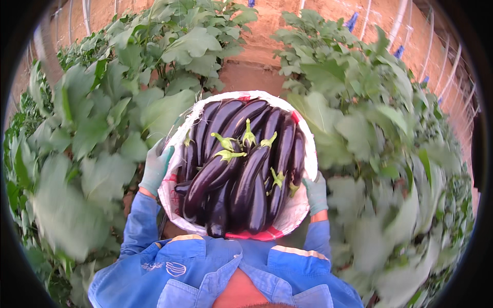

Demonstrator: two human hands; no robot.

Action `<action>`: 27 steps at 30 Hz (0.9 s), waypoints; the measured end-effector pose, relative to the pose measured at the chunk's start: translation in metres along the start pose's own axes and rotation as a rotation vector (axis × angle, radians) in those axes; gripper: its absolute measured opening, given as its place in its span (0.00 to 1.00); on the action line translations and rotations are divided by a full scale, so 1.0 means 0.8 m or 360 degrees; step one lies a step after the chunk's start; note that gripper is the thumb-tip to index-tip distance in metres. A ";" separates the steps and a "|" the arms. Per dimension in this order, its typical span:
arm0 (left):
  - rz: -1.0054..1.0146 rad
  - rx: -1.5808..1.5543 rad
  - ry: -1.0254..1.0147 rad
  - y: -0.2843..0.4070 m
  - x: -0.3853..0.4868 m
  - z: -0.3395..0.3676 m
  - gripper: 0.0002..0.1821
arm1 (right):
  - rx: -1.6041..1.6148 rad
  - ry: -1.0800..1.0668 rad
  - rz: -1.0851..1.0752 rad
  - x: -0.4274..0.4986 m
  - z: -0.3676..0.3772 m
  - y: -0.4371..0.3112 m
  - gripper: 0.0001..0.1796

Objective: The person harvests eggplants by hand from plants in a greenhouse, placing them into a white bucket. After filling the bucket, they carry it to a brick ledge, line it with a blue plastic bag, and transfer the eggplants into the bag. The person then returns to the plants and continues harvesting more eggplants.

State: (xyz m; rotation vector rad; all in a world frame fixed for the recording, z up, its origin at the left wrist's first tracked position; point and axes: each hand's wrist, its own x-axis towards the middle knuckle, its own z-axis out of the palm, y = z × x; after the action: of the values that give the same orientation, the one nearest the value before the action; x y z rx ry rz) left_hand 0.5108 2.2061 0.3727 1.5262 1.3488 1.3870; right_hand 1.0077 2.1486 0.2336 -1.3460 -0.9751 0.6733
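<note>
A round basket lined with white and red woven plastic (pixel 178 215) is held against the front of my blue jacket. Long dark purple eggplants (pixel 246 181) fill it, several with green stems and caps facing up. My left hand (pixel 156 165), in a pale green glove, grips the basket's left side; a thin dark handle or wire shows beside its fingers. On the opposite side my right hand (pixel 316 192), gloved alike, holds the basket, its fingers partly hidden behind the rim. What lies under the eggplants on top is hidden.
Leafy eggplant plants (pixel 92 111) crowd in on the left, and another row of plants (pixel 358 115) stands on the right. Between them a bare soil path (pixel 252 77) leads ahead to an earthen wall (pixel 308 11). White poles and strings rise along the wall.
</note>
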 end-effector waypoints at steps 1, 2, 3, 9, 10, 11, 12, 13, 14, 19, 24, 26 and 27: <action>-0.0029 0.0010 0.0027 0.002 0.000 0.003 0.25 | -0.0009 -0.0001 -0.0002 -0.001 -0.002 0.007 0.18; 0.0133 0.0022 0.0027 0.011 -0.003 0.005 0.25 | 0.0114 -0.0027 -0.0071 0.002 -0.002 0.008 0.19; 0.0046 0.0072 -0.0005 0.011 -0.002 0.006 0.25 | 0.0218 -0.0108 -0.0202 -0.002 -0.004 0.010 0.20; 0.0375 -0.0087 -0.0017 -0.003 -0.003 0.007 0.24 | -0.0114 -0.0109 -0.0067 -0.009 -0.013 -0.023 0.29; 0.0380 0.0002 0.0037 -0.008 -0.004 0.007 0.25 | -0.0141 -0.0141 0.0072 -0.009 -0.017 -0.032 0.30; 0.0341 0.0221 0.0057 -0.014 0.001 0.004 0.26 | -0.0103 -0.0129 0.0128 -0.007 -0.011 -0.042 0.31; 0.0272 0.0686 -0.0045 -0.019 0.004 0.002 0.27 | -0.0057 -0.0002 -0.0069 -0.009 -0.010 -0.049 0.33; 0.0115 0.0904 -0.0007 -0.028 0.003 0.001 0.27 | -0.0031 -0.0079 -0.0024 -0.006 -0.006 -0.054 0.35; 0.0132 0.1046 -0.0016 -0.034 0.007 -0.002 0.28 | -0.0003 -0.0067 -0.0031 -0.008 -0.002 -0.057 0.32; 0.0296 -0.0099 0.0049 -0.054 -0.001 -0.009 0.28 | -0.0354 -0.0002 -0.0058 -0.009 0.011 -0.057 0.28; 0.0030 0.0189 0.0175 -0.021 -0.035 -0.042 0.28 | -0.0033 -0.0290 -0.0241 -0.015 0.020 -0.089 0.19; 0.0051 -0.0012 0.0106 -0.004 -0.058 -0.058 0.30 | -0.0052 -0.0300 0.0053 -0.017 0.022 -0.102 0.17; 0.0103 0.0047 0.0102 0.001 -0.073 -0.060 0.31 | 0.0065 -0.0284 0.0144 -0.013 0.017 -0.106 0.17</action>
State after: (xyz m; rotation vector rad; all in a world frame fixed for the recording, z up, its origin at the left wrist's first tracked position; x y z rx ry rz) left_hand 0.4703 2.1426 0.3679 1.5692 1.3751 1.4731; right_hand 0.9796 2.1343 0.3138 -1.3167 -1.0412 0.8898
